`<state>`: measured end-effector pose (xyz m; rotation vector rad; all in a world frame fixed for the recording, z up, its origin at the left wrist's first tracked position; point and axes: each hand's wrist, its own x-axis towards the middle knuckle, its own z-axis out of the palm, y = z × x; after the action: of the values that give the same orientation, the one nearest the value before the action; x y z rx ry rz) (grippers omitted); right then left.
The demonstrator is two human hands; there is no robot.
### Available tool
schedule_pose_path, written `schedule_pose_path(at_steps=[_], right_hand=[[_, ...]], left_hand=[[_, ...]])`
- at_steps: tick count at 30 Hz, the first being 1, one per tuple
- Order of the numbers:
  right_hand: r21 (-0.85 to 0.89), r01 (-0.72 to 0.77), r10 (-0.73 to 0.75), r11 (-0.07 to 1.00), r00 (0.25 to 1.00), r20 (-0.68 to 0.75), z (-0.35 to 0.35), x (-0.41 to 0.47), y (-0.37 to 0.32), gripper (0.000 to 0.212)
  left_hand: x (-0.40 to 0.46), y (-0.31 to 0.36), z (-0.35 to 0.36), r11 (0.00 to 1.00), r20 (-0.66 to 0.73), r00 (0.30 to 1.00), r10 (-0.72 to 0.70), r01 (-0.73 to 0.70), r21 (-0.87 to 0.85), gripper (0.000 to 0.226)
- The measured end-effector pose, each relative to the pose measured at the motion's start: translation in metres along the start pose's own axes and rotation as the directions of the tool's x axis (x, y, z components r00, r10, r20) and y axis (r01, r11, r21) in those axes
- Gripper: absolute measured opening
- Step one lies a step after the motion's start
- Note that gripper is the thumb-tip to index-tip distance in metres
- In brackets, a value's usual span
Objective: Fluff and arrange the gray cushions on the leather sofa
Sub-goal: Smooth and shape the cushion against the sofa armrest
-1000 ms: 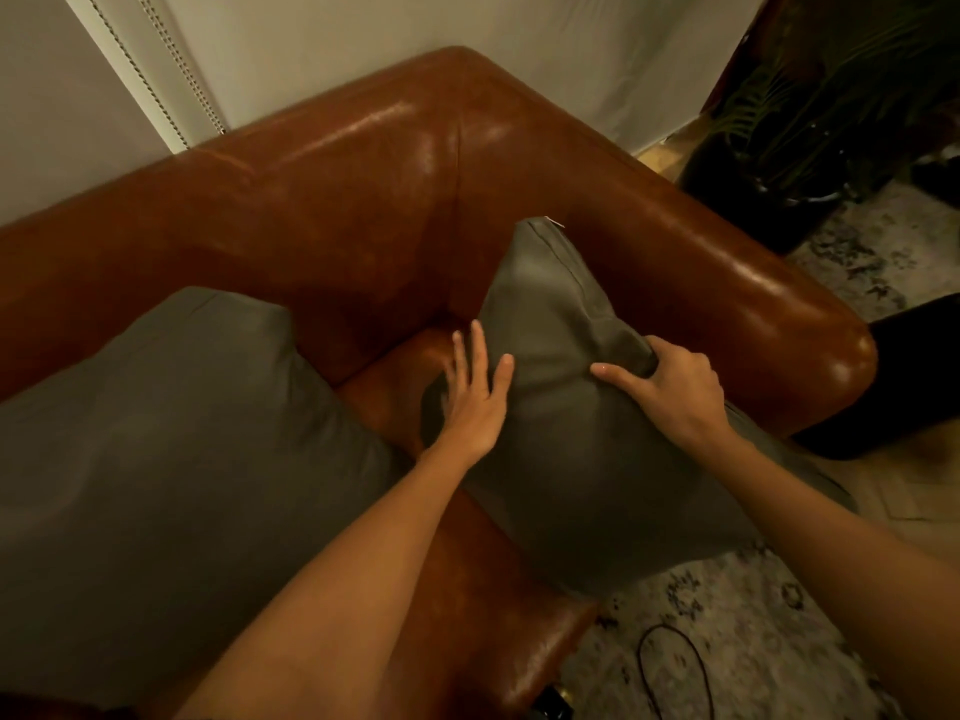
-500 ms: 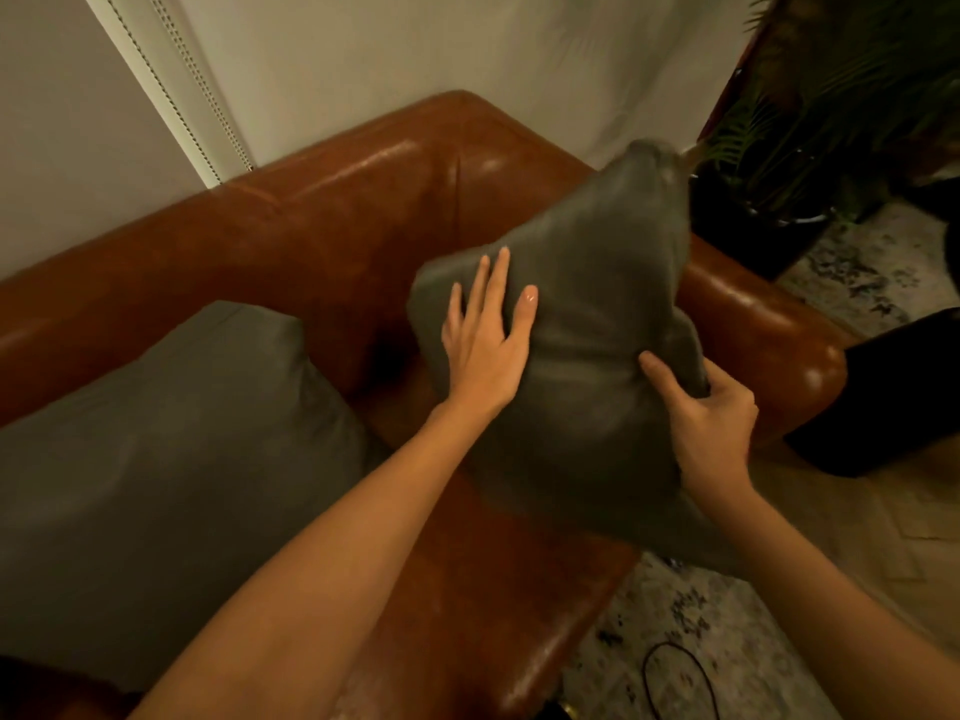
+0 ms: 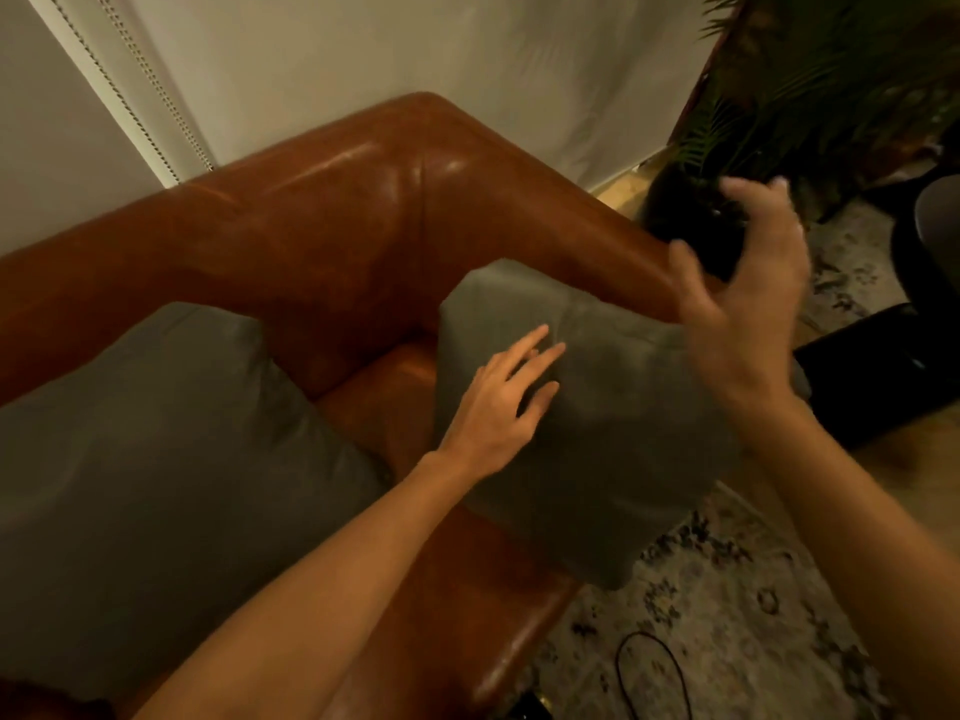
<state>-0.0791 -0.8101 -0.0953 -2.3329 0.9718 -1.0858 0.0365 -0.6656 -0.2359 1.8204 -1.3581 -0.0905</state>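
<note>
In the head view we see a brown leather sofa [image 3: 322,241] against a pale curtain [image 3: 415,54], patterned rug [image 3: 727,589] lower right; our left hand [image 3: 498,402] presses flat on the gray cushion [image 3: 597,433] at centre frame; our right hand [image 3: 748,298] hovers open, blurred, holding nothing; we judge the overhanging cushion could slide onto the rug; a second cushion [image 3: 156,449] lies left.

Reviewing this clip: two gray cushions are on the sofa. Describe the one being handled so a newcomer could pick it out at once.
Start at the brown leather sofa and go to its corner, where back and armrest meet. The cushion there leans against the armrest, one corner hanging past the seat's front edge. Unlike the other cushion, untouched further left, the left hand lies flat on it and the right hand hovers above it.
</note>
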Motion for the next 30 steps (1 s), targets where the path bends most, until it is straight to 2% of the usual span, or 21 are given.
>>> schedule_pose_path(at_steps=[2, 3, 5, 7, 8, 10, 12, 15, 19, 21, 23, 26, 30], right_hand=[[-0.032, 0.033, -0.027, 0.999, 0.984, 0.177, 0.025, 0.017, -0.017, 0.049], [-0.008, 0.010, -0.007, 1.000, 0.952, 0.305, 0.041, 0.020, -0.021, 0.051], [-0.023, -0.076, 0.075, 0.997, 0.817, 0.571, 0.076, 0.016, -0.019, 0.060], [-0.140, -0.065, 0.147, 0.988, 0.680, 0.718, 0.103, 0.003, -0.011, 0.076], [-0.203, -0.016, 0.164, 0.979, 0.650, 0.742, 0.113, -0.003, -0.007, 0.084], [-0.300, 0.059, 0.189, 0.952, 0.658, 0.729, 0.123, -0.008, -0.003, 0.094], [-0.377, 0.100, 0.221, 0.921, 0.662, 0.716, 0.128, -0.003, -0.004, 0.094], [-0.391, 0.124, 0.229, 0.912, 0.637, 0.736, 0.132, 0.007, -0.008, 0.086], [-0.302, 0.072, 0.171, 0.950, 0.690, 0.703, 0.126, 0.003, -0.011, 0.066], [-0.268, 0.045, 0.154, 0.962, 0.721, 0.675, 0.118, 0.000, -0.013, 0.052], [-0.244, 0.018, 0.146, 0.970, 0.758, 0.635, 0.108, 0.000, -0.013, 0.049], [-0.193, -0.022, 0.127, 0.981, 0.825, 0.550, 0.081, 0.003, -0.015, 0.048], [-0.060, -0.072, 0.090, 0.996, 0.911, 0.403, 0.040, 0.011, -0.023, 0.031]], left_hand=[[-0.003, -0.003, 0.000, 0.995, -0.093, 0.990, -0.102, 0.103, 0.000, 0.044], [-0.003, -0.003, -0.002, 0.981, -0.109, 0.976, -0.190, 0.193, 0.009, 0.049], [-0.005, -0.005, -0.007, 0.933, -0.073, 0.932, -0.354, 0.358, 0.045, 0.065], [-0.008, -0.009, -0.009, 0.875, -0.045, 0.875, -0.483, 0.484, 0.028, 0.084], [-0.009, -0.012, -0.010, 0.828, -0.021, 0.828, -0.561, 0.560, -0.030, 0.093], [-0.012, -0.021, -0.012, 0.688, 0.122, 0.702, -0.702, 0.712, -0.139, 0.105], [-0.017, -0.031, -0.013, 0.586, 0.308, 0.596, -0.742, 0.799, -0.135, 0.107], [-0.027, -0.044, -0.014, 0.537, 0.434, 0.547, -0.716, 0.829, -0.158, 0.111], [-0.029, -0.050, -0.014, 0.548, 0.428, 0.568, -0.703, 0.816, -0.184, 0.116], [-0.026, -0.048, -0.016, 0.569, 0.399, 0.600, -0.694, 0.796, -0.206, 0.111], [-0.023, -0.044, -0.018, 0.594, 0.369, 0.631, -0.682, 0.772, -0.224, 0.102], [-0.014, -0.035, -0.025, 0.689, 0.267, 0.737, -0.621, 0.675, -0.263, 0.084], [0.014, -0.006, -0.034, 0.840, 0.063, 0.857, -0.512, 0.514, -0.175, 0.061]])
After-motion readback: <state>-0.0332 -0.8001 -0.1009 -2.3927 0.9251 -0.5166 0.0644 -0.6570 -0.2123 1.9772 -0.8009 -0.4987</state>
